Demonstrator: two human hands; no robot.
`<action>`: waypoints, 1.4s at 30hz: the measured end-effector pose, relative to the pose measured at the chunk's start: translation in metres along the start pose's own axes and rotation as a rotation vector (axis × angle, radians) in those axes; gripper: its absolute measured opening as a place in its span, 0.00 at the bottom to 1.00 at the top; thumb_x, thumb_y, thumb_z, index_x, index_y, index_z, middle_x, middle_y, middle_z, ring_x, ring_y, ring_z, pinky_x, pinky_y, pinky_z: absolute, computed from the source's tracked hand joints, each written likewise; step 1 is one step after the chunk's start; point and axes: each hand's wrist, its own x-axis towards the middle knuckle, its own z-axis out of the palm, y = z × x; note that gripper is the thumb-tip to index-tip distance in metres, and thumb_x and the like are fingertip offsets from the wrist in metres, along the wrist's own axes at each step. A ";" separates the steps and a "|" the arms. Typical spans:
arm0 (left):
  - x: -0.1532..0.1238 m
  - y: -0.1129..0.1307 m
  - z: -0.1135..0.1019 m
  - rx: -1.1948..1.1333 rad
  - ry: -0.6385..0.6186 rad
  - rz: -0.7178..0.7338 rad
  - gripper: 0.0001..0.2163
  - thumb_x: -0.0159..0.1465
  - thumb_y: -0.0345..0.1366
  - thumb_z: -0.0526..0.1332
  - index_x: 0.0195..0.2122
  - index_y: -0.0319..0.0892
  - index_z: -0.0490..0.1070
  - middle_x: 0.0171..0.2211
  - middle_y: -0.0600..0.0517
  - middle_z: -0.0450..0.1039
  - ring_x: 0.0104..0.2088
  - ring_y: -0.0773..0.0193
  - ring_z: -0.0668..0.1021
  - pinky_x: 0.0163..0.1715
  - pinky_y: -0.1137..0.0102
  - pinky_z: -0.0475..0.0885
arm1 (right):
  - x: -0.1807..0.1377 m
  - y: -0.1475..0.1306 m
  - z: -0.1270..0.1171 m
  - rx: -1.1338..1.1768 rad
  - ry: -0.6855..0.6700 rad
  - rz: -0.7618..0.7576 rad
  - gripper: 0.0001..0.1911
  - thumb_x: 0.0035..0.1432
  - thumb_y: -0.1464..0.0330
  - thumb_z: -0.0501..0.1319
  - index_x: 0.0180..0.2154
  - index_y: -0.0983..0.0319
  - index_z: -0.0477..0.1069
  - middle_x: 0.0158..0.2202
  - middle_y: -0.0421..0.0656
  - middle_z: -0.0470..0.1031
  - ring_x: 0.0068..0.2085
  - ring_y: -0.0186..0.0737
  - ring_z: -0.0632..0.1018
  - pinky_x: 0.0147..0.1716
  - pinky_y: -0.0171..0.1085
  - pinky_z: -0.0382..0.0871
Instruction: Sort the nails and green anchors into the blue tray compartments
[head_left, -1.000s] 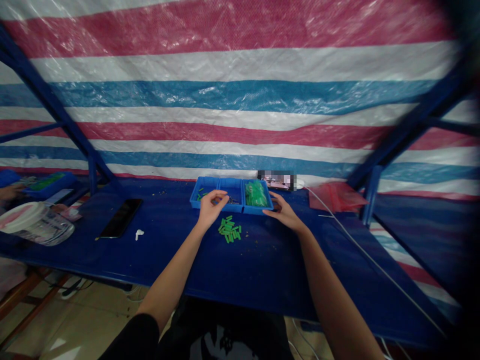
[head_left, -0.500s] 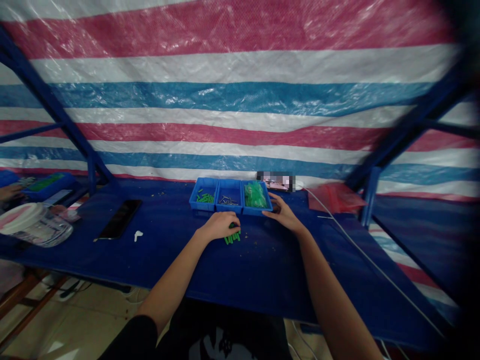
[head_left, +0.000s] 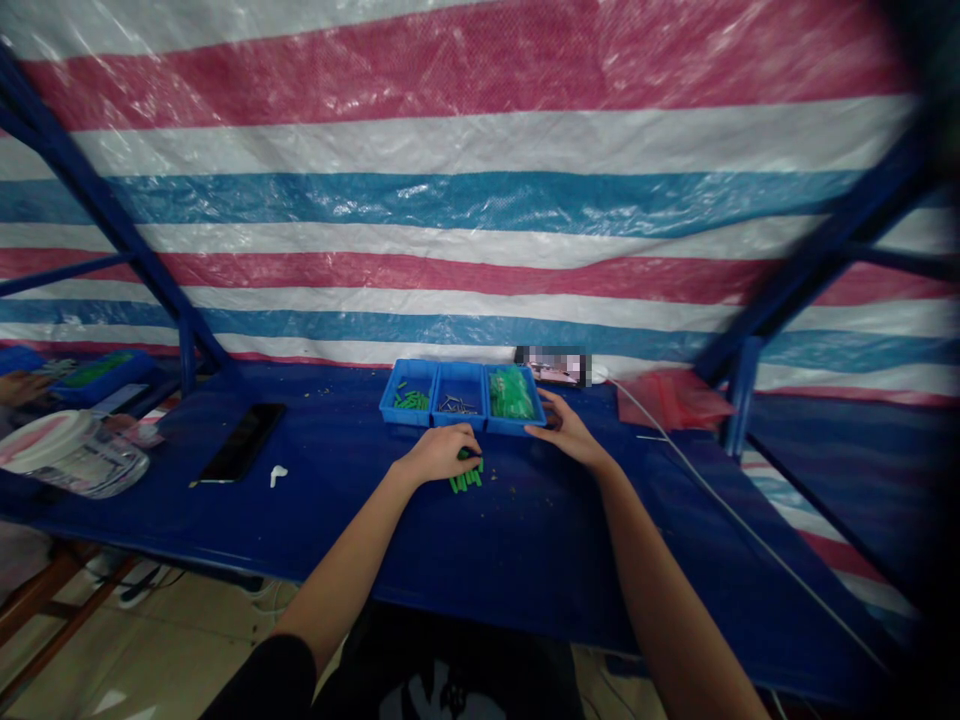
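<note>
My left hand (head_left: 444, 452) is curled palm-down over a small pile of green plastic wall plugs (head_left: 468, 478) on the table, its fingertips closed against them and partly hidden. With the thumb at the front and the fingers along the side, my right hand (head_left: 568, 432) grips the near right corner of a blue bin (head_left: 517, 427). That bin holds clear green plastic bags (head_left: 511, 392). Joined to its left are a bin of metal screws (head_left: 459, 405) and a bin with more green plugs (head_left: 412, 400).
A dark phone (head_left: 244, 442) and a white earbud (head_left: 277, 474) lie left on the blue table (head_left: 330, 520). Further left are a white-lidded tub (head_left: 71, 452) and a co-worker's hand (head_left: 22, 386). A propped phone (head_left: 555, 366), white cable (head_left: 720, 495) and red plastic bag (head_left: 671, 398) are right.
The view has tilted very slightly, so everything sits a little lower. Both hands keep nearly the same places, the left at the pile and the right on the bin.
</note>
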 end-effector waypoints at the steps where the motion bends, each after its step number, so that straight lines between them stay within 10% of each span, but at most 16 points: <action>1: 0.000 -0.001 0.000 0.001 -0.003 -0.004 0.09 0.59 0.40 0.58 0.36 0.44 0.74 0.38 0.53 0.72 0.37 0.64 0.76 0.33 0.73 0.68 | 0.000 0.000 0.000 0.001 -0.003 0.001 0.43 0.45 0.60 0.66 0.60 0.53 0.50 0.52 0.47 0.66 0.43 0.46 0.75 0.42 0.48 0.73; 20: 0.004 -0.003 0.000 -0.407 0.064 -0.026 0.08 0.59 0.39 0.59 0.33 0.40 0.73 0.32 0.52 0.70 0.26 0.71 0.69 0.26 0.75 0.62 | 0.001 0.004 -0.001 -0.018 0.011 -0.017 0.42 0.44 0.61 0.66 0.59 0.54 0.51 0.52 0.48 0.65 0.41 0.46 0.75 0.39 0.47 0.73; 32: 0.011 -0.013 -0.009 -0.962 0.483 -0.191 0.11 0.54 0.41 0.64 0.29 0.37 0.69 0.25 0.54 0.69 0.21 0.73 0.67 0.22 0.76 0.62 | -0.002 -0.005 0.000 -0.003 0.011 0.018 0.44 0.44 0.61 0.66 0.60 0.54 0.50 0.53 0.49 0.64 0.41 0.46 0.76 0.37 0.46 0.74; 42: 0.012 -0.018 -0.012 -0.989 0.613 -0.286 0.11 0.52 0.41 0.65 0.29 0.38 0.71 0.23 0.54 0.70 0.20 0.73 0.67 0.19 0.77 0.60 | 0.000 -0.001 0.000 0.009 0.016 0.025 0.43 0.43 0.61 0.67 0.59 0.55 0.50 0.53 0.50 0.63 0.40 0.45 0.75 0.36 0.45 0.74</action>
